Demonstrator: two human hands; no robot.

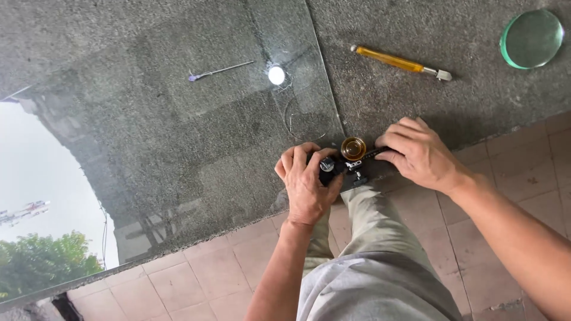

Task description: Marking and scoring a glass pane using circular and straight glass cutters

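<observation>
Both hands gripping black circle cutter, amber oil cup

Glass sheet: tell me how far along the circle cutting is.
Looks done: a round glass disc lies apart on the stone slab, and faint circular scores show on the glass sheet. In hand: the left hand and right hand both grip a black circle cutter at the sheet's near corner. Left: no wheel on the glass yet; the yellow-handled cutter lies unused.
</observation>
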